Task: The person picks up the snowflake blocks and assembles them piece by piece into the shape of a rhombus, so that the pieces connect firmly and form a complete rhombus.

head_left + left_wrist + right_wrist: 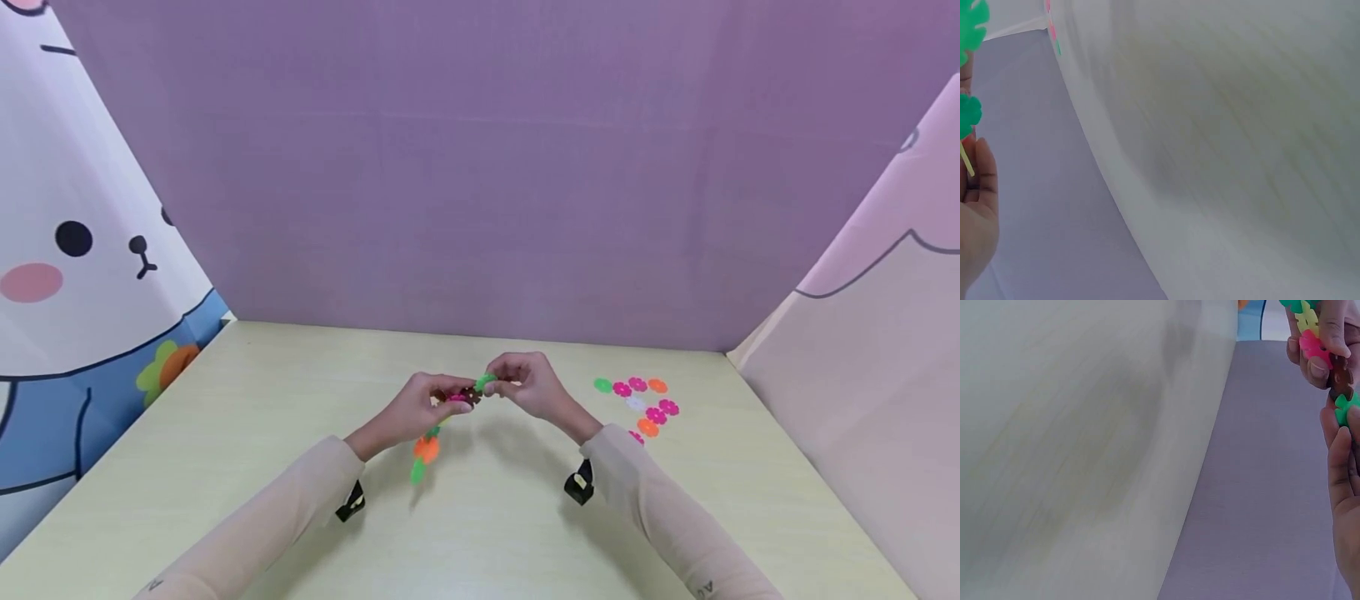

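Right sleeve bears small dark lettering at near end: "A" reads, rest unclear. Left sleeve: small dark mark, illegible.

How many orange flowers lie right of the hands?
2 visible: one orange flower at the back row's right end, another orange flower nearer the right sleeve, which may hide more.
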`<state>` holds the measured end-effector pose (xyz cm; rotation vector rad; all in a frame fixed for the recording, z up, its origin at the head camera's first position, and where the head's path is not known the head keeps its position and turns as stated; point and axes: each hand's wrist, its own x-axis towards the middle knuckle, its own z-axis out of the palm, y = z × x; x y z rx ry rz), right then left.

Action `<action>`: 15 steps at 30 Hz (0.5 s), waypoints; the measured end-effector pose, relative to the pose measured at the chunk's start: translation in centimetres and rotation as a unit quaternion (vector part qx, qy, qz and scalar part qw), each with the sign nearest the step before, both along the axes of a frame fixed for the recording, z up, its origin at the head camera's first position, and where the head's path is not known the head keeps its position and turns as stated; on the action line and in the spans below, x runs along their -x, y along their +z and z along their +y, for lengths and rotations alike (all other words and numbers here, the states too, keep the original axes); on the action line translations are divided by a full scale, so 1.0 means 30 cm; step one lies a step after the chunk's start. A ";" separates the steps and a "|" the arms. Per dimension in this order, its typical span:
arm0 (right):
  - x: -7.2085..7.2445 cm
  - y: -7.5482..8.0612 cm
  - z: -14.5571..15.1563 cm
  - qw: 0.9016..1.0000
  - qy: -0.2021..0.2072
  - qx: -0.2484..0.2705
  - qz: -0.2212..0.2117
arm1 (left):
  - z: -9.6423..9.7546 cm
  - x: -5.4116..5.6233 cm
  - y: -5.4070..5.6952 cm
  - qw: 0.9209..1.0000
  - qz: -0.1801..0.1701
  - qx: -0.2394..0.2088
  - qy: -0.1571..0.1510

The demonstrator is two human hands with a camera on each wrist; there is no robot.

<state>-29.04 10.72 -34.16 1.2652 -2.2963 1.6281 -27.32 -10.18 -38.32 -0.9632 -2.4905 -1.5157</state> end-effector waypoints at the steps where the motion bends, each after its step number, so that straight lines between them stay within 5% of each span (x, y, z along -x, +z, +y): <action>1: 0.000 0.001 0.000 1.000 0.000 0.000 0.003 | 0.000 0.000 0.000 1.000 0.003 -0.002 0.000; 15: -0.009 -0.003 0.001 1.000 -0.011 -0.008 -0.010 | 0.012 0.000 -0.013 1.000 -0.002 -0.013 0.000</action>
